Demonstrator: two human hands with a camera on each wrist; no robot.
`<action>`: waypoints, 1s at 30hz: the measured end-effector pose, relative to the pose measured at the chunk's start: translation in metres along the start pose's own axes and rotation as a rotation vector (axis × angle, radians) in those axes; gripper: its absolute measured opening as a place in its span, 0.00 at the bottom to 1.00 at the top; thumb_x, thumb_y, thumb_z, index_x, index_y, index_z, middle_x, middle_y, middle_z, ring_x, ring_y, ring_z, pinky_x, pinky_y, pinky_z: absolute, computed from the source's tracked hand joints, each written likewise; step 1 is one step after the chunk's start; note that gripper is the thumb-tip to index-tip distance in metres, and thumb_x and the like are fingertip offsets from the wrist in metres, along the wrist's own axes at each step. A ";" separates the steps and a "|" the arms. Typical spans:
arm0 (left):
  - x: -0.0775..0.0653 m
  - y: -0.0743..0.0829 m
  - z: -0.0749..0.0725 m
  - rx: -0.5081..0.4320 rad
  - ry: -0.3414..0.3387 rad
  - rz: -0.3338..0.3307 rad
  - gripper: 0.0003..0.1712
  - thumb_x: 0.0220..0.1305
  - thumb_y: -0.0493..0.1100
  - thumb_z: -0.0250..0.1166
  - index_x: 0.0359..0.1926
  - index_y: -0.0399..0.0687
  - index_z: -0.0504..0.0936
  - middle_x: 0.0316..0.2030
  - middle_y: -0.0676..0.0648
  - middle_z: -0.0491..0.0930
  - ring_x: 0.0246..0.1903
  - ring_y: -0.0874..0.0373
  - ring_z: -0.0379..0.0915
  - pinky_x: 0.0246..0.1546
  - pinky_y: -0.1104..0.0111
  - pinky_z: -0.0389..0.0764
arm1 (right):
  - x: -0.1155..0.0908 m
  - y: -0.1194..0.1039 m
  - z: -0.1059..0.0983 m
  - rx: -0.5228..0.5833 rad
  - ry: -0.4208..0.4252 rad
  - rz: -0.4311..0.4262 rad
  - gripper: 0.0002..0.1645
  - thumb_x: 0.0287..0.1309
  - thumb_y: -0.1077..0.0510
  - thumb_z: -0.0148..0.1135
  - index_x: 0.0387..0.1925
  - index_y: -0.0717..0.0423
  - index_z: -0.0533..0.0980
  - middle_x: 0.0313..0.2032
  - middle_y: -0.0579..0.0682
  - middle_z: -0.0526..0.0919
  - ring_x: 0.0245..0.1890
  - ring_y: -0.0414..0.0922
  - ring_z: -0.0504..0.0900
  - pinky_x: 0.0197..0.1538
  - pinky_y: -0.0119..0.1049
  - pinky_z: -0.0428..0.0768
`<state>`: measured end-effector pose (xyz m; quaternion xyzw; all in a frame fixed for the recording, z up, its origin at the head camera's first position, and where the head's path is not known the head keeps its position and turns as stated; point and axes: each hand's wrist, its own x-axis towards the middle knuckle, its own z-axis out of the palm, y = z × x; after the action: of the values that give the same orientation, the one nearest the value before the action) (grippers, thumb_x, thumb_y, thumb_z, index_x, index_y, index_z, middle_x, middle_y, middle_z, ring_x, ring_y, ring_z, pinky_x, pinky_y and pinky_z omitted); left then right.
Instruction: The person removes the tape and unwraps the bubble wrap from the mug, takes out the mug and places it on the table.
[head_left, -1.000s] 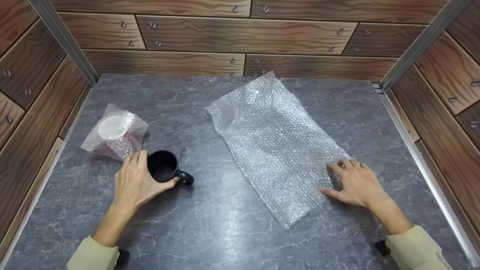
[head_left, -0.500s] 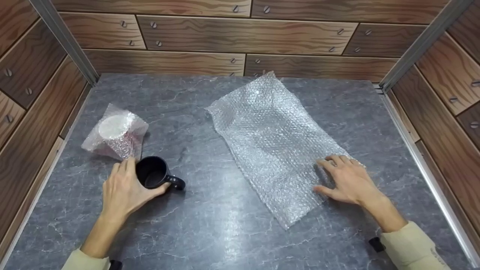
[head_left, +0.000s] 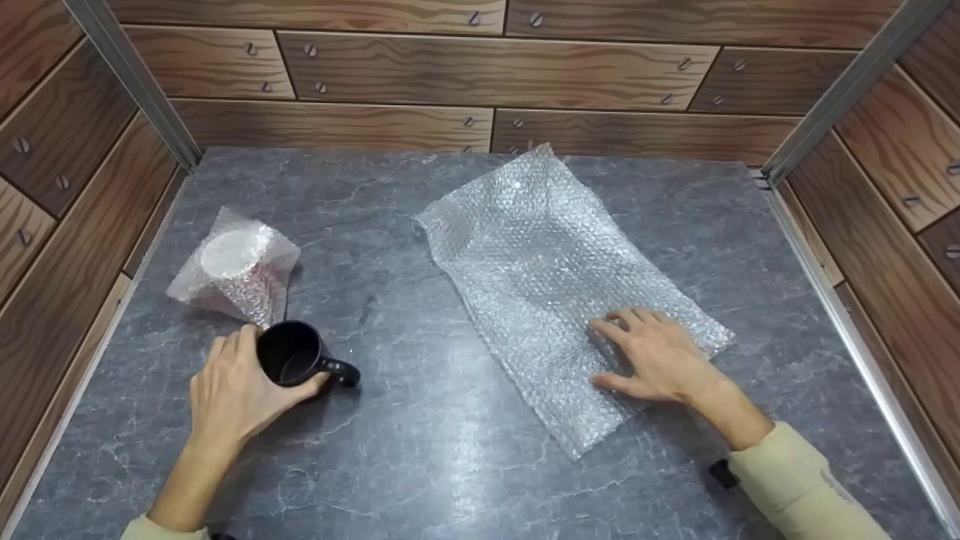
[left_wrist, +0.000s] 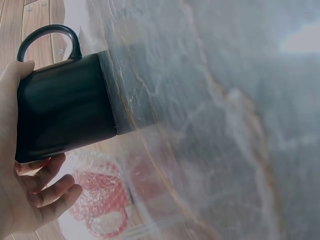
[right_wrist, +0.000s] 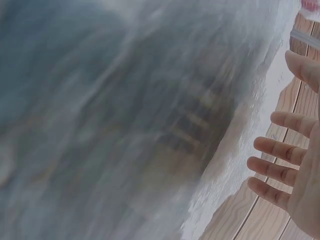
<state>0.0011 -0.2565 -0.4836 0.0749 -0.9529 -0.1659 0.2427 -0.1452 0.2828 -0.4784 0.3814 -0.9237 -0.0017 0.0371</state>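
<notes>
My left hand [head_left: 232, 394] holds a black mug [head_left: 289, 352] at its rim, the thumb beside the handle and the fingers on the opposite side. The mug stands upright on the table, handle pointing right. In the left wrist view, the mug's dark side [left_wrist: 65, 107] shows between thumb and fingers. Over the lower right part of a flat sheet of bubble wrap [head_left: 525, 262] is my right hand [head_left: 656, 356], fingers spread and holding nothing. The right wrist view shows those fingers [right_wrist: 275, 150] extended close above the wrap's edge.
A red item wrapped in bubble wrap [head_left: 244, 274] stands just behind the mug at the left. The grey marbled table [head_left: 420, 420] is bounded by wood-patterned walls [head_left: 495, 71] at the back and sides, with metal corner posts.
My left hand has drawn the mug left and slightly toward me, closer to the wrapped item's near side. My right hand has moved left from the edge of the bubble wrap to above it.
</notes>
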 end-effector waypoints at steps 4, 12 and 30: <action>-0.010 -0.004 -0.004 0.005 0.034 0.005 0.53 0.29 0.72 0.84 0.44 0.36 0.76 0.31 0.35 0.81 0.31 0.39 0.76 0.22 0.48 0.81 | 0.010 -0.006 0.003 -0.007 -0.003 -0.062 0.49 0.59 0.25 0.65 0.73 0.47 0.72 0.62 0.60 0.80 0.61 0.62 0.81 0.66 0.63 0.81; -0.030 -0.009 -0.014 0.008 0.064 -0.019 0.53 0.30 0.70 0.85 0.45 0.34 0.76 0.32 0.34 0.83 0.31 0.39 0.77 0.23 0.47 0.83 | 0.021 -0.011 0.010 -0.027 -0.034 -0.109 0.48 0.61 0.25 0.63 0.73 0.47 0.72 0.61 0.60 0.81 0.61 0.62 0.81 0.68 0.62 0.79; -0.073 -0.006 -0.036 0.077 0.075 -0.150 0.57 0.29 0.76 0.83 0.47 0.35 0.77 0.37 0.33 0.84 0.37 0.35 0.79 0.27 0.42 0.82 | 0.018 -0.003 0.009 -0.061 -0.073 -0.060 0.50 0.62 0.22 0.60 0.74 0.48 0.71 0.61 0.63 0.81 0.60 0.65 0.82 0.66 0.68 0.78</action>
<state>0.0823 -0.2560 -0.4879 0.1614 -0.9406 -0.1438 0.2619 -0.1565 0.2677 -0.4862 0.4073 -0.9121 -0.0448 0.0151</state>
